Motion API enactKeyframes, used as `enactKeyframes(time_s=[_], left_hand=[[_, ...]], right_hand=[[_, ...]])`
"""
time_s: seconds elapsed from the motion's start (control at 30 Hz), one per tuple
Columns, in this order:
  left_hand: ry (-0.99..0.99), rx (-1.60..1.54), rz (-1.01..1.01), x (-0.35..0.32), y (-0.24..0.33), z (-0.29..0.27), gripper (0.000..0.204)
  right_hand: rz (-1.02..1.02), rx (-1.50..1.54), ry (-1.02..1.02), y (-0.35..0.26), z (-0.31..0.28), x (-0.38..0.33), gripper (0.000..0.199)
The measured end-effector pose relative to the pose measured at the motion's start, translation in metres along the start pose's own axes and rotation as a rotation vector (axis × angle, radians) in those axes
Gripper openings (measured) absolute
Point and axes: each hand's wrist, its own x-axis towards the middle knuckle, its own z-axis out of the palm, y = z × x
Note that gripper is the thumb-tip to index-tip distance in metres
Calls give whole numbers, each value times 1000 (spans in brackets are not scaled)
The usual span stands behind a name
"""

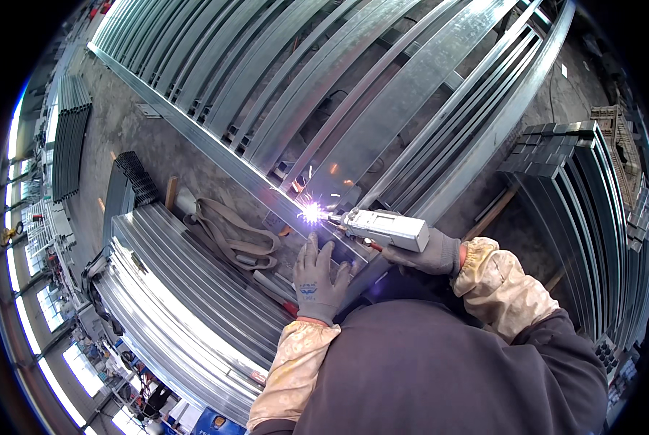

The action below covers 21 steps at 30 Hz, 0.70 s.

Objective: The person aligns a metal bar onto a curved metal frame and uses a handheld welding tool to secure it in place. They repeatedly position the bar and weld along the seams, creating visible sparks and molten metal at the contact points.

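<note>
My right hand, in a grey glove, is closed around a welding gun with a boxy silver-white body. From its tip comes a bright violet-white arc, throwing sparks onto the joint between a long rail and the slats of a galvanized metal frame. Just on the near side of the arc, my left hand, also gloved, lies with fingers stretched out, their tips at the rail's edge. The glare hides the joint itself. Stained tan sleeve covers wrap both forearms.
Long metal profiles are stacked at the left, with a coiled flat strap beside them. Another stack of rectangular tubes stands at the right, near a wooden bar. More tubes lie far left on the concrete floor.
</note>
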Motion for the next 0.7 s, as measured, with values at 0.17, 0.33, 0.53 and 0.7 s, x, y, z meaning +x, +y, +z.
enactKeyframes(time_s=[0.17, 0.33, 0.53, 0.7], left_hand=[[0, 7, 8, -1, -1, -1, 59], [-1, 4, 10, 0, 1, -2, 59], [24, 15, 34, 0, -1, 0, 57], [21, 20, 37, 0, 0, -2, 57]], right_hand=[[-27, 44, 2, 6, 1, -1, 55], [5, 29, -19, 3, 1, -3, 60], [-31, 20, 3, 5, 2, -7, 61], [-26, 43, -14, 2, 3, -8, 66]])
